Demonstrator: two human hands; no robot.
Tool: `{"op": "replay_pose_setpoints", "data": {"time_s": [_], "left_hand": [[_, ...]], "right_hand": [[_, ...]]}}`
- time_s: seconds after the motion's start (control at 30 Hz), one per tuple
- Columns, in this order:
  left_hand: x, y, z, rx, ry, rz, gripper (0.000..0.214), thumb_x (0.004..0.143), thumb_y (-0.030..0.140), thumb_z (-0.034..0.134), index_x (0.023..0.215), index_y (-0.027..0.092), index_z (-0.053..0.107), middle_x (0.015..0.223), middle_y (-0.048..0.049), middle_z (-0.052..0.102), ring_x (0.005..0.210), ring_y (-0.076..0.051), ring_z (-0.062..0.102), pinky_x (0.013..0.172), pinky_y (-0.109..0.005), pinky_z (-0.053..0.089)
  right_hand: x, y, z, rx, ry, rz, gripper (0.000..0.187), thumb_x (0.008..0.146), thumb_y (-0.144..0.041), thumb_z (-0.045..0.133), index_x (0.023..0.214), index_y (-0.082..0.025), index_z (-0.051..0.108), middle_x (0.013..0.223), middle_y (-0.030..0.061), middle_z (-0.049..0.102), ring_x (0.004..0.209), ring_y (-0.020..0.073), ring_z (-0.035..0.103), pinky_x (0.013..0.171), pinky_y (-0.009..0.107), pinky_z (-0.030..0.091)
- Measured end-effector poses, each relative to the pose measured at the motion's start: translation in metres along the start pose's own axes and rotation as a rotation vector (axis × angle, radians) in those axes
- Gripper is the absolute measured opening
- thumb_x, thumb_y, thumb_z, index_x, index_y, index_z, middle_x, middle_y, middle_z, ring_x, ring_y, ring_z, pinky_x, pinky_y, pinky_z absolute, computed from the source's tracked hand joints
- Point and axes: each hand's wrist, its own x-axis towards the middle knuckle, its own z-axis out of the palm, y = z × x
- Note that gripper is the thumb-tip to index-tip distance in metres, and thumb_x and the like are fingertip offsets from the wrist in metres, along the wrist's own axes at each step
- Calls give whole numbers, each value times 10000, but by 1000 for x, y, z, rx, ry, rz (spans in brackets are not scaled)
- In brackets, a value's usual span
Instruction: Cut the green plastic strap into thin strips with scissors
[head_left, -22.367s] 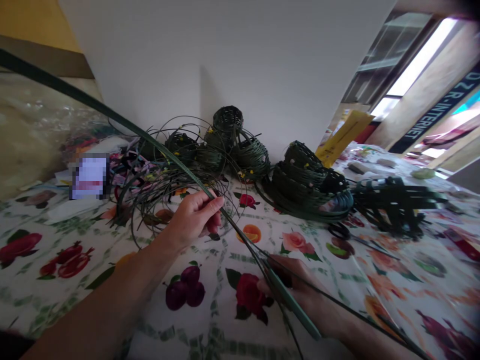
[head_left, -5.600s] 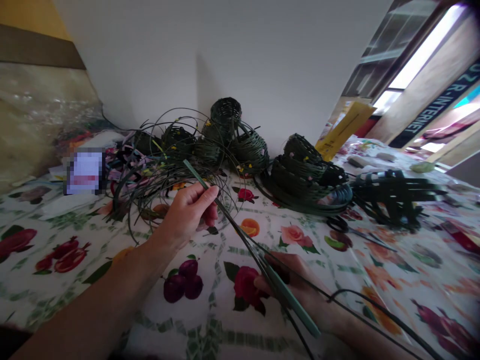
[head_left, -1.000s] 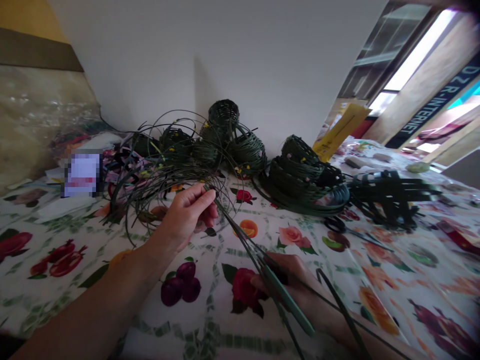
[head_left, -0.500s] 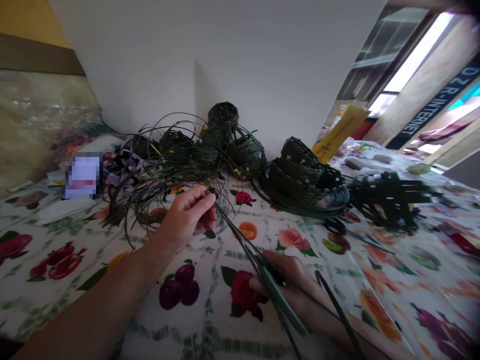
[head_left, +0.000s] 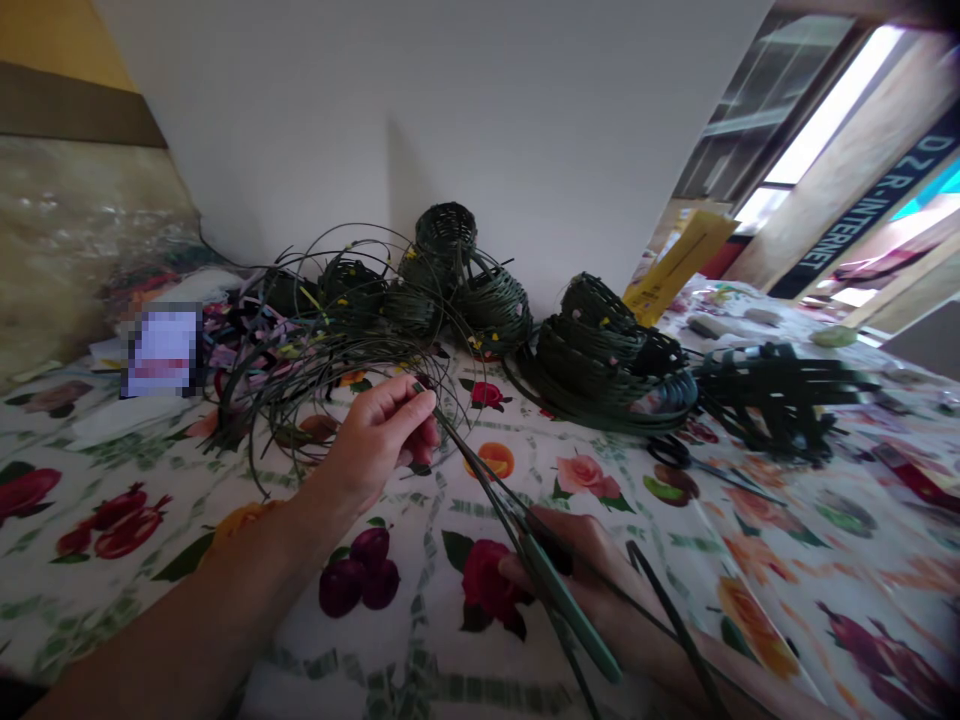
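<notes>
My left hand (head_left: 390,420) pinches the upper ends of several thin dark green strips (head_left: 471,452) between thumb and fingers, just above the tablecloth. The strips slant down to the right, toward my right hand (head_left: 581,560), which is closed around a tool with a long green handle (head_left: 574,605). The tool's working end is hard to make out among the strips. More strip lengths run past my right wrist, and one dark strip (head_left: 671,605) curves over the forearm. Behind my left hand lies a loose tangle of thin dark strands (head_left: 300,390).
Small dark green woven baskets (head_left: 491,300) with yellow bits stand against the white wall. Stacked baskets (head_left: 592,345) sit farther right, near black-handled scissors (head_left: 671,452) and a flat woven piece (head_left: 784,390). A blurred-out phone-like object (head_left: 163,348) is at left. A fruit-and-flower-patterned cloth (head_left: 285,610) covers the table.
My left hand has shifted very slightly to the right with the strip ends. My right hand and the green-handled tool are almost where they were, the handle tilted a touch lower.
</notes>
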Motion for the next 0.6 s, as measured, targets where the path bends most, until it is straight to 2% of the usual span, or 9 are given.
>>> {"op": "replay_pose_setpoints", "data": {"time_s": [0.13, 0.27, 0.47, 0.6], "left_hand": [[0, 1, 1, -2, 6, -40, 264, 851, 303, 610, 657, 174, 485, 545, 32, 577, 456, -83, 531, 460, -200, 407], [1, 4, 0, -3, 34, -65, 272, 873, 349, 567, 672, 178, 504, 556, 11, 596, 459, -103, 546, 451, -215, 415], [3, 12, -5, 63, 77, 47, 225, 848, 265, 595, 661, 175, 511, 545, 26, 565, 445, -79, 515, 450, -192, 405], [2, 10, -5, 84, 42, 31, 231, 847, 269, 595, 652, 174, 514, 541, 28, 555, 430, -78, 507, 428, -191, 385]], "right_hand": [[0, -1, 0, -23, 19, -6, 290, 833, -285, 639, 644, -180, 446, 600, -50, 411, 558, 98, 318, 471, 217, 259], [0, -6, 0, 6, -4, 22, 218, 835, -233, 587, 654, -174, 482, 611, -44, 447, 566, 100, 356, 473, 203, 284], [2, -6, -2, -45, 0, 82, 212, 822, -290, 600, 677, -178, 495, 621, -43, 467, 571, 105, 381, 482, 207, 294], [3, -2, -2, -66, 17, 65, 247, 802, -311, 644, 684, -183, 468, 639, -50, 453, 586, 105, 380, 487, 204, 289]]}}
